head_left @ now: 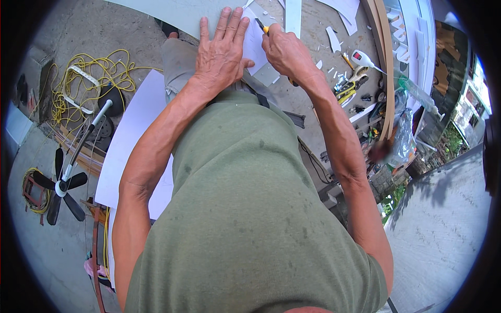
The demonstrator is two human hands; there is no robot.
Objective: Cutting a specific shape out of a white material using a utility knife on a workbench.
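Observation:
My left hand lies flat with its fingers stretched out, at the edge of a large pale sheet. Just to its right, my right hand is closed round a yellow and black utility knife. The knife's tip points up and left, over a smaller white sheet between my hands. Whether the blade touches that sheet, I cannot tell. Part of the knife's handle is hidden in my fist.
White offcuts, scissors and a white glue bottle lie to the right, beside a curved brown strip. Tangled yellow cord and a black-bladed fan are at the left, near another white sheet.

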